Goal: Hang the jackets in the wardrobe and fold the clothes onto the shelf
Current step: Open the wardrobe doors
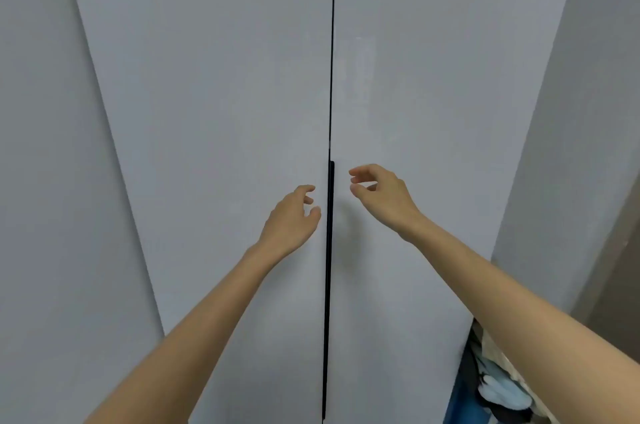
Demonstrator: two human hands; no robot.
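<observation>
The wardrobe fills the view, and its two pale grey doors are closed, so whatever is inside it is hidden. The left door and the right door meet at a thin dark seam. One long dark handle strip runs down the lower part of that seam.

Both bare hands are raised in front of the doors, one on each side of the strip. The left hand is just beside the strip's left edge, its fingers loosely curled and holding nothing. The right hand hangs a little higher, near the strip's right edge but apart from it. Its fingers are bent and spread, and it grips nothing either.

Past the wardrobe's lower right corner, partly behind the right forearm, lies one heap of clothes in light blue, white and dark pieces. A blue edge borders the heap, but I cannot tell whether it belongs to a container. A plain wall stands to the right.
</observation>
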